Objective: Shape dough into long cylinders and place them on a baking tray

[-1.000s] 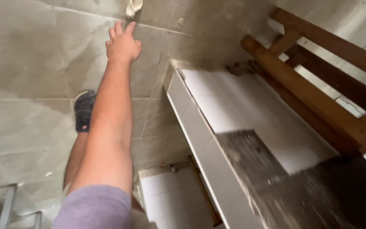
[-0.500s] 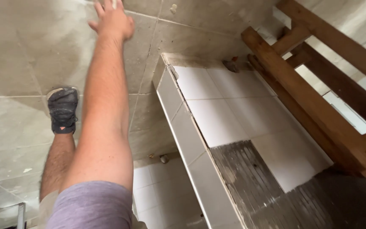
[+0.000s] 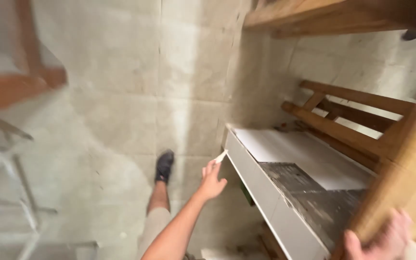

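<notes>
Since earlier frame, left arm pulled back from far floor reach; camera swung, ledge now at 4 o'clock.

Head view: left hand [image 3: 212,180] on extended arm, fingers pinching small white wedge [image 3: 221,156], tip pointing to 1 o'clock, just beside white tiled ledge [image 3: 256,180] corner. Shoe [image 3: 164,166] at 9 o'clock of hand, on grey floor [image 3: 121,96]. Right hand [image 3: 379,238] at 5 o'clock, fingers wrapped on wooden post [image 3: 400,192].

I see a white tiled ledge [image 3: 285,159] at lower right, grey mortar [image 3: 309,192] spread over its near part.
</notes>
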